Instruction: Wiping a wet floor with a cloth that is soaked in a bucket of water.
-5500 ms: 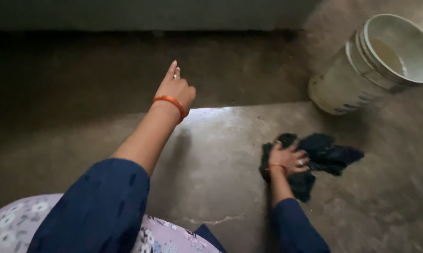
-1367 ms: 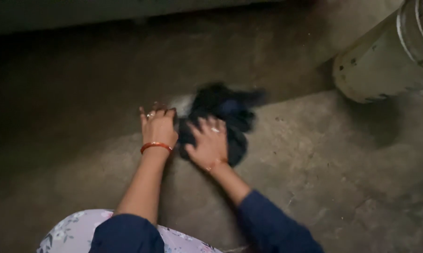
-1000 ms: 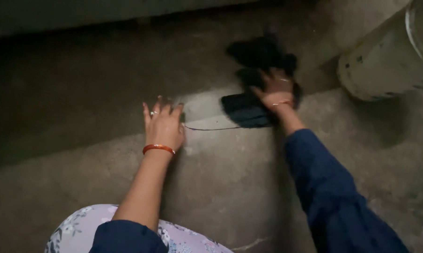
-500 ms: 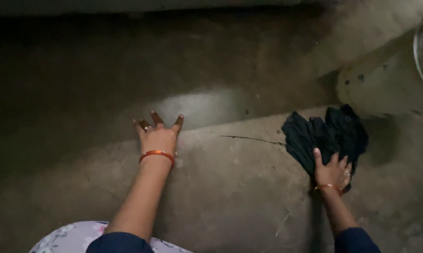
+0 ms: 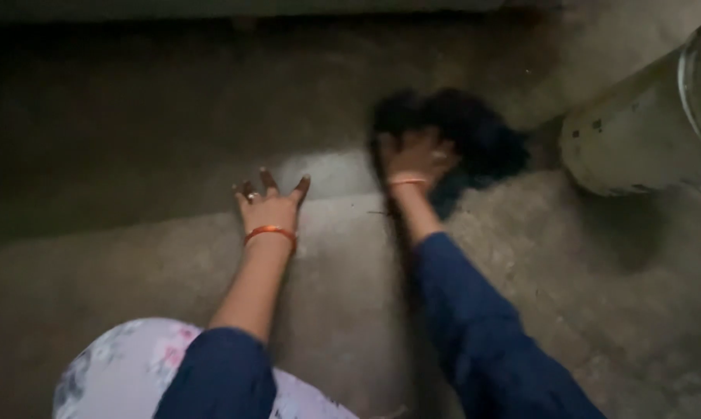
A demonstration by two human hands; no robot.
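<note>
Right hand (image 5: 416,159) presses down on a dark cloth (image 5: 474,140), fingers spread over its near-left part; motion blur, so cannot tell whether the fingers pinch the fabric or just lie flat on it. Cloth is a bunched, blurred dark heap on the floor (image 5: 342,310), spreading from the hand toward the far right; its long axis looks roughly left-right, tilted a bit to the far side, but edges are too smeared to be sure. It sits right of centre, on the far side, just left of the bucket (image 5: 645,132), near it, contact unclear. Thin orange bangle on the right wrist, blue sleeve (image 5: 482,334) running back to the near right. Left hand (image 5: 271,206) is flat on the floor, palm down, fingers spread and pointing far, gripping nothing; orange bangle (image 5: 270,231) at the wrist, ring on one finger. It lies left of the cloth, apart from it. A pale lit patch of floor lies between the two hands. Bucket is pale, stained, at the far right edge, partly cut off. Floral cloth (image 5: 125,372) at the near left bottom.
</note>
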